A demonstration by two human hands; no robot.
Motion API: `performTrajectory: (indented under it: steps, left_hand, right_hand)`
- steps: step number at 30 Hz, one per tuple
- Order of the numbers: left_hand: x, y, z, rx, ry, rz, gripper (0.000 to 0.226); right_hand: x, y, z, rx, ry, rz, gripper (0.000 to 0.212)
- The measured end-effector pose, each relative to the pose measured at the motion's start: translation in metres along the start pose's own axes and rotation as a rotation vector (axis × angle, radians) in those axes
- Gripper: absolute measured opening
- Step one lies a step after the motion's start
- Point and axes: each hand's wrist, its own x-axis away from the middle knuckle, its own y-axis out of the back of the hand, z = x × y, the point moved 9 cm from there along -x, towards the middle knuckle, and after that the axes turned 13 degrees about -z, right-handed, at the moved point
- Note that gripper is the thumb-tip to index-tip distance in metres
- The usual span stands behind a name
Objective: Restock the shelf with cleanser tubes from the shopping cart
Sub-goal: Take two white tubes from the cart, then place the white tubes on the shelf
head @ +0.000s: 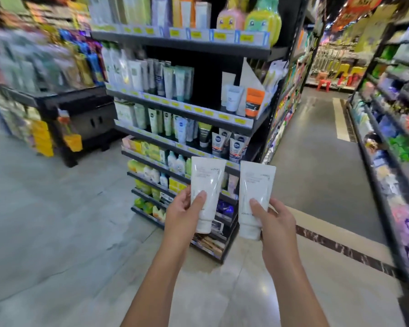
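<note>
1. Head view. Left hand (182, 214) grips a white tube (207, 188), cap end down, crimped end up; thumb lies across the front of the lower body, fingers curl behind it.
2. Right hand (275, 220) grips a second white tube (255, 197), same pose: cap down, thumb on the front, fingers wrapped round the back and right side.
3. The two tubes stand near upright, side by side, close but apart, held out in front of the shelf unit (257, 128). Neither touches a shelf.
4. The unit is a dark end rack with yellow price tags along each shelf edge. Its second shelf from the top carries pale tubes at the left end, a dark gap in the middle, and a white tube (233, 97) beside an orange tube (254, 102) at the right end.
5. The shelf below is packed with green, white and blue tubes; lower shelves hold small bottles and yellow-green packs.
6. Top shelf: boxes, plus a pink bottle (230, 18) and a yellow-green bottle (262, 18) at its right end.
7. Left of the unit stands a black counter (80, 109), blurred. An aisle runs off to the right, with red stools (324, 83) at its far end.
8. Grey tiled floor (57, 220) underfoot.
</note>
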Motion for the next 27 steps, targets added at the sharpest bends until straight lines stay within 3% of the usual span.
performTrajectory:
  steps: [11,22,27]
  left_hand:
    - [-0.18,0.02,-0.033,-0.095,0.005,-0.071,0.025]
    - [-0.31,0.009,-0.043,-0.083,0.016,0.007,0.017]
    - [-0.375,-0.002,-0.047,-0.044,0.022,0.101,0.031]
  right_hand:
    - [-0.097,-0.182,-0.029,-0.055,-0.089,0.07,0.034]
    - [-0.165,-0.266,-0.035,-0.01,-0.053,0.005,0.029]
    - [-0.187,-0.3,-0.03,0.01,0.03,-0.071,0.034]
